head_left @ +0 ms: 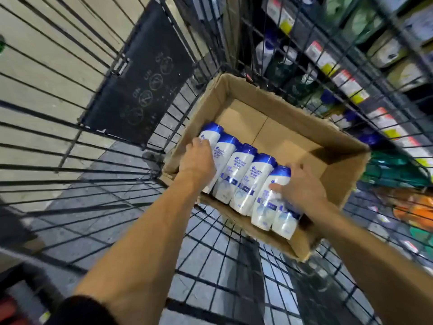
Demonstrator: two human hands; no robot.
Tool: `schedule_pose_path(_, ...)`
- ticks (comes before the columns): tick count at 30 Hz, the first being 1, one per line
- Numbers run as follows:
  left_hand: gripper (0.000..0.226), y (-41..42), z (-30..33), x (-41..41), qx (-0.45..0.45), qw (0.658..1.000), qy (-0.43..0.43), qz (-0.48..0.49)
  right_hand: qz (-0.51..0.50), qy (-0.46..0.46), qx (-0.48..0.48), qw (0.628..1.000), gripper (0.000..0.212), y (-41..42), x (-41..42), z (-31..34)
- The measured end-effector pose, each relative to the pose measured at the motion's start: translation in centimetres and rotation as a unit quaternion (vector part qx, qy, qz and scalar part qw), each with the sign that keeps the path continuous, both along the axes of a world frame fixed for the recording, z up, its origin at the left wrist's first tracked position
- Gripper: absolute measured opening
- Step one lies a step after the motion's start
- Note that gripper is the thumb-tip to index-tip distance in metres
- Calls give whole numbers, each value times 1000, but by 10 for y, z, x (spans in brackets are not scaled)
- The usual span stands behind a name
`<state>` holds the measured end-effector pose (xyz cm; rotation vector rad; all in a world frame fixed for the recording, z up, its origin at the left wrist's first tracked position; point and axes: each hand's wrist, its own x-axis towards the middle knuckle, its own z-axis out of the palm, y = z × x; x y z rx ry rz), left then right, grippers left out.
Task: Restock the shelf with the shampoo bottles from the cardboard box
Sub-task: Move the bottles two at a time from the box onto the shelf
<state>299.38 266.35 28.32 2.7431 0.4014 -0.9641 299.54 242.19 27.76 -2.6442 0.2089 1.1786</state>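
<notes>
My left hand (198,160) and right hand (302,186) clamp the ends of the bottles (241,174), squeezing the row to lift together from the box (276,106).

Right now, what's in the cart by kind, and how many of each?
Shampoo bottles, white with blue caps: 5
Cardboard box: 1
Total: 6
The left hand and right hand press on the row's two ends.

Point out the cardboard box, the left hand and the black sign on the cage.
cardboard box (262,133): head view, bare inner floor.
left hand (196,161): head view, back of the hand.
black sign (140,76): head view, middle of the panel.
</notes>
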Motion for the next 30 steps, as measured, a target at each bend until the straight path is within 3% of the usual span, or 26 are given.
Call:
schedule_pose_path(2, 53, 12, -5, 4, -27, 1000, 0, 1, 33, -62, -37, 997, 66, 13, 1, 6)
schedule_pose_path(5, 67, 18, -12, 8, -43, 998, -14, -41, 20, -154, 11, 988, 57, 53, 18, 10)
schedule_pose_path(10, 99, 18, -25, 29, 1, 991, 22, -135, 65, -111, 30, 991, 62, 136, 43, -11)
schedule_pose_path(14, 93, 8, -25, 26, 52, 984, 28, -167, 39, -95, 11, 995, 56, 153, 38, -39)
schedule_pose_path(16, 93, 0, -27, 20, 62, 988, 36, -136, 2, -98, 18, 995, 49, 155, 36, -43)
schedule_pose_path(19, 89, -3, -32, 14, -23, 999, 39, -28, -20, -99, -24, 995, 36, 162, 31, -36)
schedule_pose_path(22, 82, 9, -33, 11, -101, 994, 27, 31, -56, -107, 27, 992, 51, 157, 24, -31)
schedule_pose_path(24, 79, 20, -30, 13, -131, 990, 38, 45, -139, -146, 115, 973, 61, 154, 14, -28)
schedule_pose_path(27, 83, 26, -20, 14, -152, 984, 60, 77, -329, -173, 231, 899, 71, 158, -7, -34)
schedule_pose_path(30, 84, 22, -13, 2, -149, 985, 59, 68, -439, -153, 249, 850, 64, 155, -19, -40)
